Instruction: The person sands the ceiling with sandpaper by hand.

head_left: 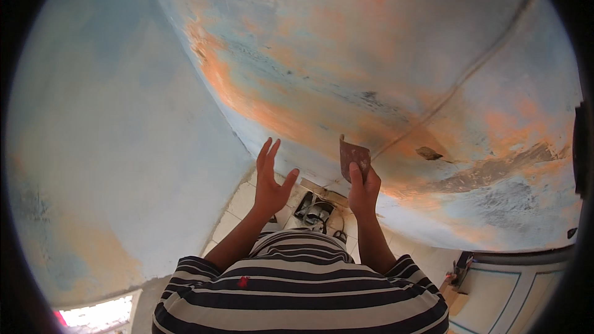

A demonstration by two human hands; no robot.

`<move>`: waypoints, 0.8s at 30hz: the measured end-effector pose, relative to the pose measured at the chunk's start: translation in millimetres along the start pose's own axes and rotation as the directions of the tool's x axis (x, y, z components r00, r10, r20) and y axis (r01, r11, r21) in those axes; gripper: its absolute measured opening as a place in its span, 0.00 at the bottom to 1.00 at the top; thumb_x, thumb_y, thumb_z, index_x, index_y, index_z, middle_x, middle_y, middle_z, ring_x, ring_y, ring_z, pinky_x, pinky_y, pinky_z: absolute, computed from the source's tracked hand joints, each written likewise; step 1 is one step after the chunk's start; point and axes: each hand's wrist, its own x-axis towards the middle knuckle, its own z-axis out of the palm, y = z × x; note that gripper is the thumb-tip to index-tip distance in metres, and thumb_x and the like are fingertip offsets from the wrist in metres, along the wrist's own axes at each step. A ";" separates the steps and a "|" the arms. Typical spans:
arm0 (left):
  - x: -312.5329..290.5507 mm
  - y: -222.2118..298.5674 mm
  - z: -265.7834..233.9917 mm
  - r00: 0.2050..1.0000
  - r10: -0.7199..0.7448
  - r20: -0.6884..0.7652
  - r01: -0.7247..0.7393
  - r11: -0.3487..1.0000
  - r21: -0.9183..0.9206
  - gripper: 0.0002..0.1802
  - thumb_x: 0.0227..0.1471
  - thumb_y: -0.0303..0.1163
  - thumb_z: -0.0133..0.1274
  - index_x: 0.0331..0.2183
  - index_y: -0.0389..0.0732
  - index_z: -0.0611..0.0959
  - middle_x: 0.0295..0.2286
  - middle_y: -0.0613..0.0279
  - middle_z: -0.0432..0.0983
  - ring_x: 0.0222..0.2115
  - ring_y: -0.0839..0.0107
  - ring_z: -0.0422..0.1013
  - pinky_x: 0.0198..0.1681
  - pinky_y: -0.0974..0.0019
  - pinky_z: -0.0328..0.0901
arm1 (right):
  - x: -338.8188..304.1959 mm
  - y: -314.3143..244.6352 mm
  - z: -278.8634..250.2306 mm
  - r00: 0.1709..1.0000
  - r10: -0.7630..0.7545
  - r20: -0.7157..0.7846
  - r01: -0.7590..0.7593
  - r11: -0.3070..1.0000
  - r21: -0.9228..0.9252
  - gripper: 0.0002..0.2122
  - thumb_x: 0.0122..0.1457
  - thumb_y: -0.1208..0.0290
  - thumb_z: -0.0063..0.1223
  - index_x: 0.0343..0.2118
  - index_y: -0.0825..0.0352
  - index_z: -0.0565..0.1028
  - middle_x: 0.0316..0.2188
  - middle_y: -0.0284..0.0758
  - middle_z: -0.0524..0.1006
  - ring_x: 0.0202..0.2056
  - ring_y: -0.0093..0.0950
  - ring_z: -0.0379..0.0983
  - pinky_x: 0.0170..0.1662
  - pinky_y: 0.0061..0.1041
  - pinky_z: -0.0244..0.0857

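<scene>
My right hand (364, 190) grips a reddish-brown piece of sandpaper (354, 156), thumb across its face and one upper corner curling. Pale smudges mark the sheet. It is held up in front of the patchy wall (297, 96), which is painted orange, blue and grey; whether it touches the wall I cannot tell. My left hand (271, 182) is raised near the corner of the two walls, fingers stretched out and thumb apart, with nothing in it.
A plain bluish wall (136, 142) stands on the left. A dark hole (428, 153) and a grey rough patch (495, 173) mark the facing wall. Below, a dark object with cables (314, 210) lies on the tiled floor. A panelled door (495, 291) is at lower right.
</scene>
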 end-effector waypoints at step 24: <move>57.1 -34.1 -43.3 0.995 0.101 -0.016 -0.101 0.993 -0.060 0.44 0.55 0.34 0.63 0.68 0.42 0.61 0.68 0.43 0.49 0.68 0.45 0.48 0.68 0.42 0.49 | -8.8 -56.5 -10.5 0.906 -0.207 -0.370 0.085 0.944 -0.318 0.10 0.67 0.72 0.51 0.42 0.75 0.77 0.35 0.39 0.82 0.36 0.22 0.75 0.41 0.22 0.68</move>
